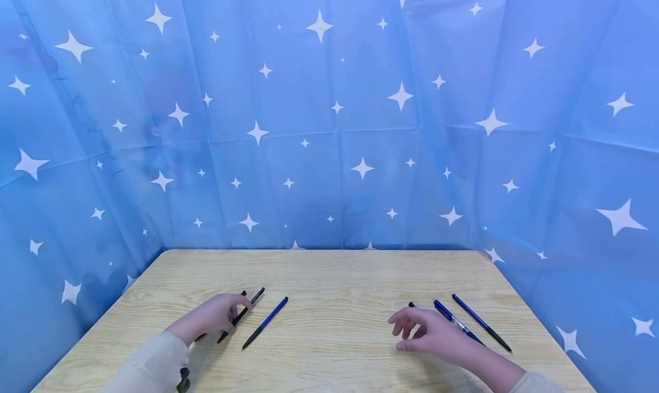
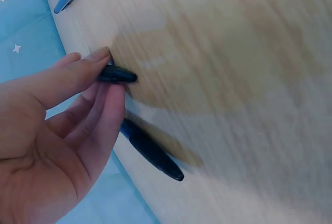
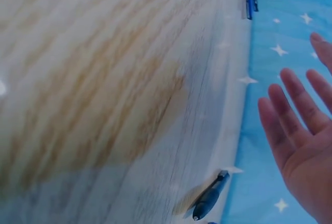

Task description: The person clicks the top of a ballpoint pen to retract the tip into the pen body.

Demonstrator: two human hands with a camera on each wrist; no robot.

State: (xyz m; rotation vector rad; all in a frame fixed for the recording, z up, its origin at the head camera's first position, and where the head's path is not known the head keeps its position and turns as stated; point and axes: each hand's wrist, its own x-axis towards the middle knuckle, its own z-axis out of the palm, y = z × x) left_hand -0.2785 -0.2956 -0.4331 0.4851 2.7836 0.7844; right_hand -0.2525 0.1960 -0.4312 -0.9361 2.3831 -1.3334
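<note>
In the head view my left hand (image 1: 223, 313) pinches a black pen (image 1: 255, 296) between thumb and fingers. The left wrist view shows the dark end of that pen (image 2: 122, 74) poking out past the fingertips. A second black pen (image 2: 155, 154) lies beneath that hand, mostly covered by it in the head view. Just right of it lies a blue pen with a black end (image 1: 265, 323). My right hand (image 1: 429, 333) hovers over the table with loosely bent fingers, holding nothing. Behind its fingers, the end of a black pen (image 1: 412, 305) peeks out.
On the right, a blue pen with a pale middle (image 1: 458, 322) lies partly behind my right forearm, beside a blue pen with a black end (image 1: 482, 323). The wooden table (image 1: 329, 290) meets a blue star-patterned curtain (image 1: 329, 193) at its back and sides.
</note>
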